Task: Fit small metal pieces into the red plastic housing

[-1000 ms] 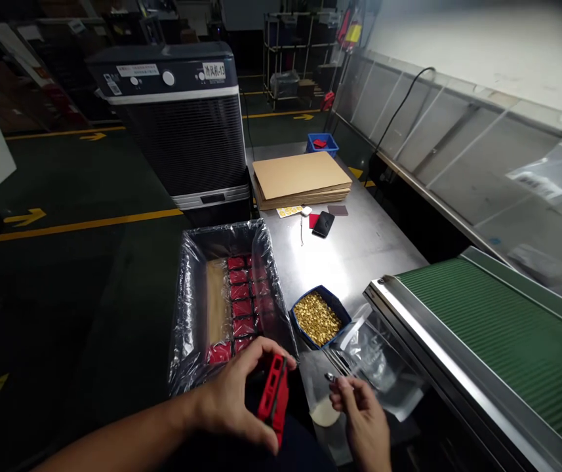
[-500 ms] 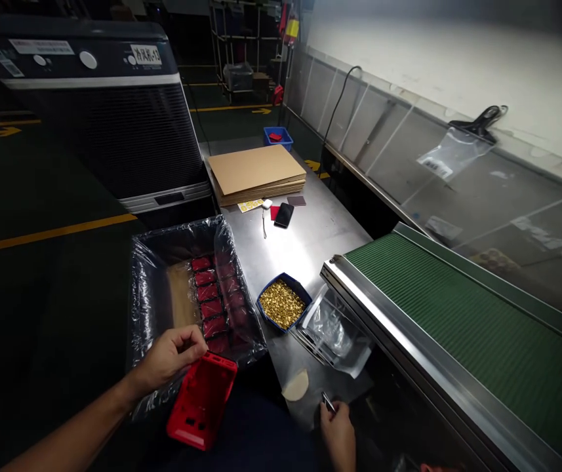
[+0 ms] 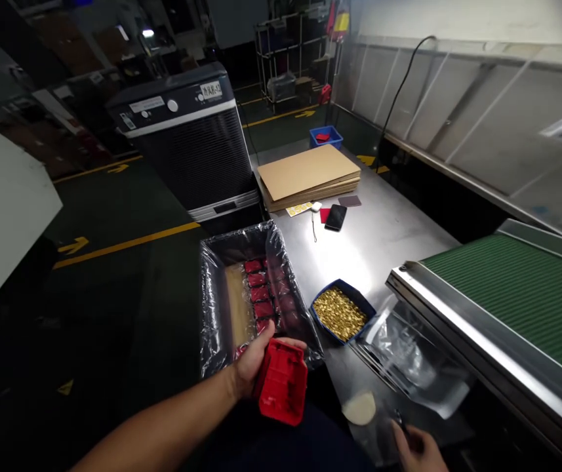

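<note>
Right hand, at the bottom edge of view near the steel table: curled, apparently about a small dark item; the grip cannot be confirmed. Left hand closed around a red plastic housing, held just off the table's near-left corner. Beyond it, a plastic-lined box of red parts adjoins the table's left edge. A blue tray of brass pieces rests on the table; a cardboard stack lies at its far end.
</note>
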Motion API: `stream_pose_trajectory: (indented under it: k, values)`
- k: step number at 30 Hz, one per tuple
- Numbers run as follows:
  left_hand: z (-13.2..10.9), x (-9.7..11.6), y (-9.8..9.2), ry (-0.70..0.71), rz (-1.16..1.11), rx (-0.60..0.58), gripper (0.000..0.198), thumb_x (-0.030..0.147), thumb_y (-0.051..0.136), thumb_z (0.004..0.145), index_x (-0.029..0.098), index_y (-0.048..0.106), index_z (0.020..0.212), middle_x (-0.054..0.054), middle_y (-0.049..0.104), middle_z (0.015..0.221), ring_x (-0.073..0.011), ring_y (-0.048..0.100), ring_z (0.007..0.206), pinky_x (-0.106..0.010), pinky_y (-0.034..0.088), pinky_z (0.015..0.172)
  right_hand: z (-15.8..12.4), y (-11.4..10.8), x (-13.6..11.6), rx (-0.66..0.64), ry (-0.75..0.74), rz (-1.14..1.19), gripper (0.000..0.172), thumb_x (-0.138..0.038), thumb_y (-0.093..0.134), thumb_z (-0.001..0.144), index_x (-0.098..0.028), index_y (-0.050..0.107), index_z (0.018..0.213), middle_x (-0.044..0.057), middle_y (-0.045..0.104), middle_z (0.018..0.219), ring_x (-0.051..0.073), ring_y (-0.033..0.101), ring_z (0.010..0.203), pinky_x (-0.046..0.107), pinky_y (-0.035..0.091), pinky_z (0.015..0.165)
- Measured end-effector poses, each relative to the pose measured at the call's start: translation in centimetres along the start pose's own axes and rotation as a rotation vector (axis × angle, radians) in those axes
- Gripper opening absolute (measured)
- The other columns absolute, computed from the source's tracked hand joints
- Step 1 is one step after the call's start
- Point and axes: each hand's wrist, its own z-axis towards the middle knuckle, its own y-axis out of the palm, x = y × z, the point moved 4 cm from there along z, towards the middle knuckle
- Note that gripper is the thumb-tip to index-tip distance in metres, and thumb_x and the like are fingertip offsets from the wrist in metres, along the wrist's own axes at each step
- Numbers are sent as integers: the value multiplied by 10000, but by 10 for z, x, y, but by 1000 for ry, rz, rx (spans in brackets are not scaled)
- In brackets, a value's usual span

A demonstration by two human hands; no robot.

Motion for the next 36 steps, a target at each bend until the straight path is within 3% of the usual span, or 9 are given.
stream_pose_trajectory:
  k: [4,6,8,12,15,18,25,31,36]
  values:
    - [-4,5,12,123,43,114,906,809,332,870,32,614,1239,-194,703,975,-262,696,835,-346,540,761,-51,11,-90,-131,-257,173,785,-774,659,540,-173,604,1042,84,694,975,229,674,884,304,571,764]
    - [-7,5,19,128,56,126,942,834,339,847,31,604,1263,-198,704,987,-255,695,835,-332,540,751,-94,10,-150,-220,-582,225,648,-660,675,703,-144,624,1092,95,696,981,194,678,862,240,552,659]
    - [-12,4,24,131,61,133,965,850,330,835,33,598,1275,-203,706,999,-250,696,830,-331,541,757,-138,10,-199,-322,-859,121,395,-526,625,847,-189,654,1051,38,688,914,110,654,758,175,528,669]
    - [-20,6,28,177,149,179,980,869,387,800,57,571,1315,-215,693,1097,-296,692,930,-401,525,883,-191,8,-250,-256,-1260,-89,174,-373,552,935,-243,647,999,-25,648,814,61,622,678,158,476,608]
    - [-25,11,32,227,244,203,1013,892,404,769,66,565,1333,-217,658,1200,-338,642,1092,-450,454,1024,-201,12,-260,-246,-1398,-180,135,-326,531,943,-239,633,964,-34,637,784,65,628,657,172,476,570]
    - [-29,13,36,232,306,189,1052,915,377,753,68,562,1349,-216,649,1226,-359,586,1194,-474,391,1099,-201,16,-261,-265,-1414,-247,126,-325,532,943,-256,630,983,-38,636,793,72,636,675,181,478,569]
    - [-30,13,40,221,353,189,1060,925,323,756,85,578,1351,-208,667,1203,-368,564,1237,-486,357,1132,-199,19,-262,-272,-1389,-293,111,-319,550,930,-266,636,977,-43,640,805,68,637,698,181,476,586]
    - [-32,17,48,210,405,155,1153,963,314,709,39,547,1359,-228,632,1261,-371,576,1215,-473,382,1116,-204,14,-269,-242,-1394,-173,64,-291,593,898,-260,648,904,-67,623,731,40,588,590,159,433,525]
    - [-34,19,50,186,401,163,1166,971,331,693,23,558,1332,-238,658,1203,-372,595,1181,-474,406,1089,-202,11,-267,-284,-1401,-106,59,-249,574,919,-244,625,891,-57,629,756,36,608,655,135,449,577]
